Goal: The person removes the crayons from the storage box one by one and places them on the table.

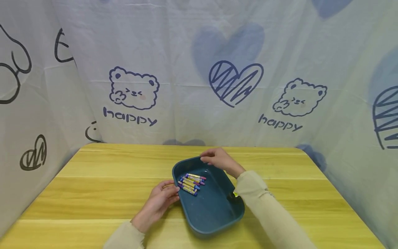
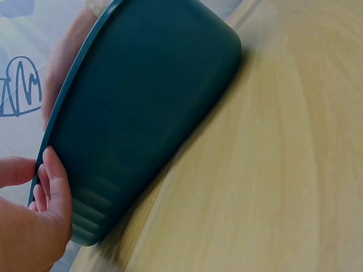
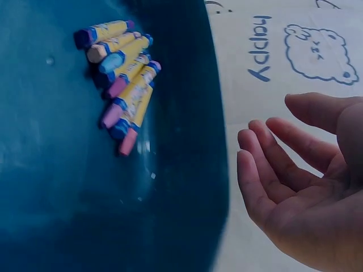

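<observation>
Head view: I am seeing teal tray (image 1: 214,211) sitting on worktop (image 1: 93,180), tilted. Crayons (image 1: 191,182) are lying bunched inside, near its left wall. Left hand (image 1: 160,202) is touching left rim, right hand (image 1: 217,159) resting at far rim.

Left wrist view: left hand (image 2: 39,215), fingers curling onto tray (image 2: 142,113) rim, is gripping it.

Right wrist view: right hand (image 3: 306,187) is hanging open, fingers relaxed, just beside tray (image 3: 85,198). Crayons (image 3: 122,79) are all inside; I judge loading done, tray handling left.
</observation>
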Motion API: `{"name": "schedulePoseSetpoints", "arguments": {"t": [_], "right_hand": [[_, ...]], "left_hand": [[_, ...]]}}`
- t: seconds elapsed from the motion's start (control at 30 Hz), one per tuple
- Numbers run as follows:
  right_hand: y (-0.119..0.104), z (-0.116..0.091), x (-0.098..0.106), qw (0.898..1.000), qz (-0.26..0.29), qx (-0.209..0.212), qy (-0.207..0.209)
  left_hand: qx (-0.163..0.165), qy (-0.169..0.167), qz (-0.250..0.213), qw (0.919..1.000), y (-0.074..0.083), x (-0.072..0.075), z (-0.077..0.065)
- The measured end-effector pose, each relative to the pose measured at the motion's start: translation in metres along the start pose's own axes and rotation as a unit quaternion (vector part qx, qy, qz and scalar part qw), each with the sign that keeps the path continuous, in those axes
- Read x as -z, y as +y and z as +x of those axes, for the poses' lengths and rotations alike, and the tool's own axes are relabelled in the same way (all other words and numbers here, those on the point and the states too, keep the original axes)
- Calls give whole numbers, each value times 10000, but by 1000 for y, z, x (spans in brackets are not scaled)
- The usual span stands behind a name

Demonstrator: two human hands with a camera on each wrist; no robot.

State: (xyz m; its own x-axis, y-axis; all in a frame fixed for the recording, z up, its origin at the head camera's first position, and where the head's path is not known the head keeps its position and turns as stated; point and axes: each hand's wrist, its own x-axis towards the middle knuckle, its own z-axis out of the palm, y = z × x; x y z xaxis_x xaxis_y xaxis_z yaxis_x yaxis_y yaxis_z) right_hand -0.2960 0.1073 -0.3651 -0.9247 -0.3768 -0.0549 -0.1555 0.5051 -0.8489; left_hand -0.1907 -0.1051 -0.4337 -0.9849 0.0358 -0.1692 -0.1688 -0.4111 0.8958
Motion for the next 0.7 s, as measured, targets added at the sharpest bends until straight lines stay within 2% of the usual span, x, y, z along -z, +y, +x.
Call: {"name": "schedulePoseSetpoints", "arguments": {"t": [0.27, 0.57, 0.7], "right_hand": [[7, 8, -17, 9996, -90, 168, 186], [14, 12, -38, 9993, -378, -24, -10], [16, 14, -42, 9990, -400, -139, 130]], "left_hand": [[27, -3, 36, 10000, 2, -2, 1], [37, 108, 64, 9999, 0, 1, -1], [-16, 8, 47, 10000, -1, -1, -1]]}}
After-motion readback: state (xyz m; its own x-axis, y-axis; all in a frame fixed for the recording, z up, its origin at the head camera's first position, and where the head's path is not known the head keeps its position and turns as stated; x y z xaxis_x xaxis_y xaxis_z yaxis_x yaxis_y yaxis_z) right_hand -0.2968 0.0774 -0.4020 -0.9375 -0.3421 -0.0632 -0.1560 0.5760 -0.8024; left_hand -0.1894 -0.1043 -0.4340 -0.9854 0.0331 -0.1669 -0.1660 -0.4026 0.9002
